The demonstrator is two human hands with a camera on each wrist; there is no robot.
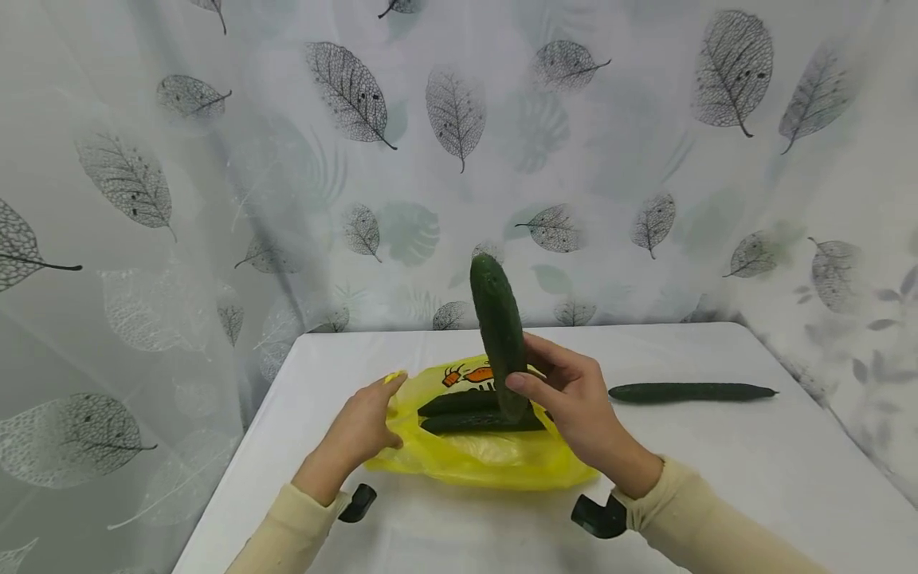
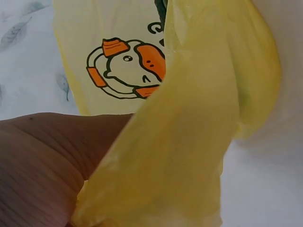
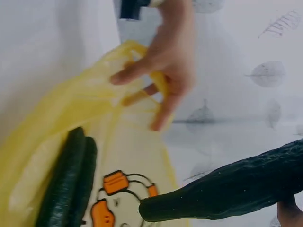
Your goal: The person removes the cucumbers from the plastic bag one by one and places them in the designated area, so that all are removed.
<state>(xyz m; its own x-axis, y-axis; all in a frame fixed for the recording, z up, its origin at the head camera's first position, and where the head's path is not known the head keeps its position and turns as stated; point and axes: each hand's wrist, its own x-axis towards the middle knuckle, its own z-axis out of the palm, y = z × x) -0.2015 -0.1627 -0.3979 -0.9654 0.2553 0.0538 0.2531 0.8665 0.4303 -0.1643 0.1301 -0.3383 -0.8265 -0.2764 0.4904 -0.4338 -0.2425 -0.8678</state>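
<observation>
Held cucumber, head view: the held cucumber is dark green, rounded at its upper end, steeply tilted above the yellow bag.
Other cucumbers, head view: a bagged pair lies side by side inside the bag; a lone cucumber, slender and tapered, lies right of the bag on the white surface.
Covered, head view: the pair's right ends, behind the held cucumber and right hand.
Right hand, head view: grasping the cucumber's lower part, thumb in front.
Left hand, head view: the left hand touches the bag's left edge, thumb and fingers spread, unclenched.
Bag, left wrist view: orange-and-black cartoon print; film hides the left fingertips.
Cucumber, right wrist view: bumpy-skinned, over the bag's print, far end cut off.
Hands, right wrist view: left blurred, fingers extended at the bag's edge; right mostly out of frame.
</observation>
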